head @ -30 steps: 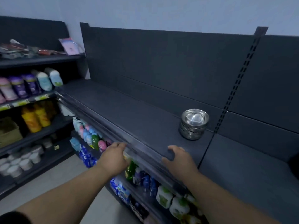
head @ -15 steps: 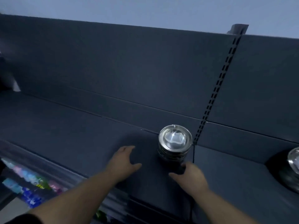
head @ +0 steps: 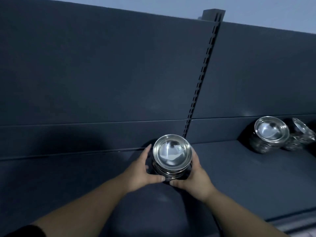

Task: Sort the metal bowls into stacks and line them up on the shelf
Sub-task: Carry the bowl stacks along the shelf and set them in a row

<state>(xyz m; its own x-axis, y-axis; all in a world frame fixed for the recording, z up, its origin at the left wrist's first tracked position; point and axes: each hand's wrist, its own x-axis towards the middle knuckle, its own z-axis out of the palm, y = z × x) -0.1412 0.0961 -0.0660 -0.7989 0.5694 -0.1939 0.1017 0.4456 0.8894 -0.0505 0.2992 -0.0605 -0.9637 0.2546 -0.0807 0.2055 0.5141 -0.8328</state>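
Thumb and fingers of my left grip [head: 142, 173] are curling round the left side of the bowl stack [head: 171, 155], holding it. The stack is sitting open side up near the back of the dark shelf [head: 239, 182], just in front of the foot of the slotted upright [head: 201, 79]. My right grip [head: 196, 178] is clasping the stack's right side, both thumb tips lying close together at its base. Well apart to the right, a second stack [head: 270, 134] is standing by the back panel [head: 102, 74], with a third stack [head: 303, 132] just beside it, partly cut off.
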